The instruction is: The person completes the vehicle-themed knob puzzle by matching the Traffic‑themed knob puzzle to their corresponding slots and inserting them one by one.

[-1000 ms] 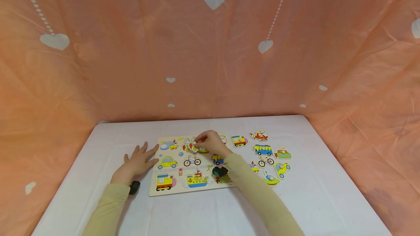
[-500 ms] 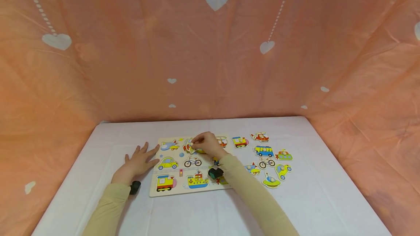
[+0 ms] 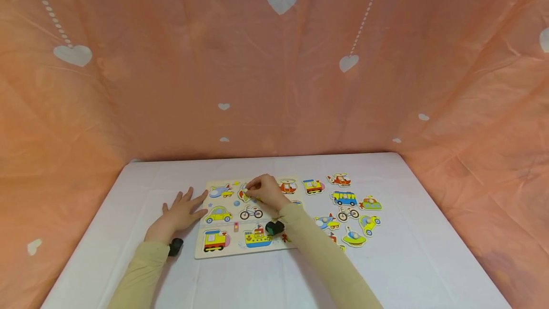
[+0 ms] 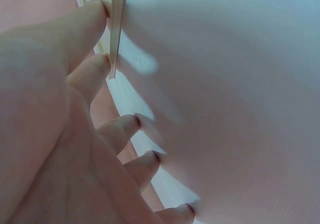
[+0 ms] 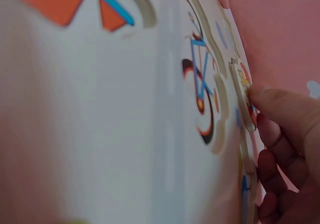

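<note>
A wooden peg puzzle board (image 3: pixel 235 248) with printed vehicle recesses lies on the table. My right hand (image 3: pixel 268 192) pinches a small rocket puzzle piece (image 3: pixel 243 194) by its knob, over the rocket picture in the board's top row. In the right wrist view, thumb and fingertips meet at the rocket piece (image 5: pixel 245 87), which lies close against the board beyond the bicycle recess (image 5: pixel 200 79). The left hand (image 3: pixel 182 211) rests with spread fingers at the board's left edge. In the left wrist view, the left hand's thumb and index fingertip (image 4: pixel 102 59) touch that edge; the other fingertips are on the tablecloth.
Right of the board lie loose knobbed pieces: a train (image 3: pixel 313 186), helicopter (image 3: pixel 340 180), bus (image 3: pixel 344 198), submarine (image 3: pixel 370 202), bicycle (image 3: pixel 348 214), plane (image 3: pixel 327 222), car (image 3: pixel 369 225) and flying saucer (image 3: pixel 354 238). The right sleeve (image 3: pixel 321 252) partly covers another piece. A pink curtain (image 3: pixel 193 85) hangs behind.
My right hand has moved a little left with the rocket piece, from beside the rocket picture to over it. The helicopter picture has come into view. The left hand stays in place.
</note>
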Demonstrator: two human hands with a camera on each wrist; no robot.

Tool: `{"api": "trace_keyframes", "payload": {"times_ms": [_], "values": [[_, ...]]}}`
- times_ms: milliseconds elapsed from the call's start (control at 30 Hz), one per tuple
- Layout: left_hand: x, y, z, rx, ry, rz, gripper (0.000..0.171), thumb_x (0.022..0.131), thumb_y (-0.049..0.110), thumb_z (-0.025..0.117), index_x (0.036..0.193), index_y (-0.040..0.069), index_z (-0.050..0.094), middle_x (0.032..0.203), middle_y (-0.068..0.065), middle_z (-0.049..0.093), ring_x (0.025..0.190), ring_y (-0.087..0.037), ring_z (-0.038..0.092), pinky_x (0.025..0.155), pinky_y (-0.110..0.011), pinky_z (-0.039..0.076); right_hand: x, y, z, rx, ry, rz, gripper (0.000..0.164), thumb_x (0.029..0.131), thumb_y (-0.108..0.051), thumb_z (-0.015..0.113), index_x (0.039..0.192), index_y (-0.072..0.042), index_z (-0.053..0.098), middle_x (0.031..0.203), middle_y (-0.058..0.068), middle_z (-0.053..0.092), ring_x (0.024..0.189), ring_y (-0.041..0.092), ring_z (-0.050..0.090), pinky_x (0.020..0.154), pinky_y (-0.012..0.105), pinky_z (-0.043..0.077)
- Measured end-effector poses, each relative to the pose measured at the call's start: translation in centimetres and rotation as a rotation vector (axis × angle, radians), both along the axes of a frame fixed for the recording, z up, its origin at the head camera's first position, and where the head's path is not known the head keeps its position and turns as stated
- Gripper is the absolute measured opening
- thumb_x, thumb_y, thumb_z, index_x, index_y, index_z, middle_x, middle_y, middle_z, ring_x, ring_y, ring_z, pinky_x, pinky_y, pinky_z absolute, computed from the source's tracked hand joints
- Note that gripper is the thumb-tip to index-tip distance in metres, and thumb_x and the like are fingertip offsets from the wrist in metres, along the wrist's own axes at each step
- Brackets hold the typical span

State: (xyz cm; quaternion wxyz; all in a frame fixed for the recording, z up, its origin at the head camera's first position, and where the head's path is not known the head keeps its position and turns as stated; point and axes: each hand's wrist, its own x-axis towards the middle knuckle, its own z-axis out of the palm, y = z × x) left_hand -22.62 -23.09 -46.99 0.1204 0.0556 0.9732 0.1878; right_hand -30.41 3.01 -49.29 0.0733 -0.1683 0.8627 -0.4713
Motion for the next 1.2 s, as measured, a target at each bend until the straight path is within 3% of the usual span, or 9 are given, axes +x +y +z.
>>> {"api": "trace_keyframes", "payload": {"times_ms": [167, 567, 833, 1067, 1200], "values": [[0.0, 0.1, 0.1, -0.003, 0.013, -0.011, 0.068, 0.083, 0.049, 0.053, 0.140, 0.021, 0.028, 0.144, -0.024, 0.008, 0.127, -0.049, 0.000, 0.089, -0.071, -0.006, 0.0, -0.3, -0.3, 0.008, 0.037, -0.015, 0.009, 0.072, -0.021, 0.074, 0.080, -0.019, 0.070, 0.071, -0.009, 0.062, 0.067, 0.006, 0.055, 0.062, 0.020, 0.046], [-0.1, -0.1, -0.3, 0.008, 0.007, -0.005, 0.070, 0.082, 0.051, 0.053, 0.140, 0.023, 0.028, 0.144, -0.023, 0.008, 0.127, -0.048, -0.001, 0.089, -0.070, -0.007, 0.3, -0.7, -0.4, -0.013, 0.017, -0.054, 0.010, 0.073, -0.023, 0.074, 0.081, -0.021, 0.070, 0.075, -0.009, 0.062, 0.070, 0.007, 0.055, 0.065, 0.022, 0.046], [-0.2, -0.1, -0.3, 0.008, 0.005, -0.002, 0.071, 0.081, 0.051, 0.054, 0.140, 0.022, 0.027, 0.144, -0.024, 0.007, 0.127, -0.048, -0.001, 0.089, -0.070, -0.008, 0.2, 0.2, 0.5, -0.003, -0.015, 0.028, 0.017, 0.075, -0.019, 0.072, 0.091, -0.015, 0.069, 0.078, -0.007, 0.062, 0.073, 0.008, 0.055, 0.066, 0.022, 0.047], [-0.2, 0.0, -0.3, -0.001, 0.008, -0.002, 0.071, 0.081, 0.053, 0.053, 0.140, 0.023, 0.027, 0.144, -0.023, 0.007, 0.127, -0.048, -0.001, 0.088, -0.070, -0.008, 0.0, 1.6, 1.5, 0.027, 0.039, 0.096, 0.028, 0.076, -0.015, 0.071, 0.103, -0.011, 0.065, 0.083, -0.004, 0.063, 0.076, 0.006, 0.057, 0.070, 0.020, 0.047], [-0.2, -0.1, -0.5, 0.000, 0.006, -0.003, 0.071, 0.081, 0.053, 0.053, 0.140, 0.023, 0.027, 0.144, -0.024, 0.007, 0.127, -0.049, -0.001, 0.088, -0.070, -0.008, 0.5, 2.5, 2.7, 0.016, 0.053, 0.161, 0.031, 0.078, -0.012, 0.069, 0.108, -0.006, 0.062, 0.088, 0.003, 0.063, 0.079, 0.012, 0.058, 0.073, 0.024, 0.047]]}}
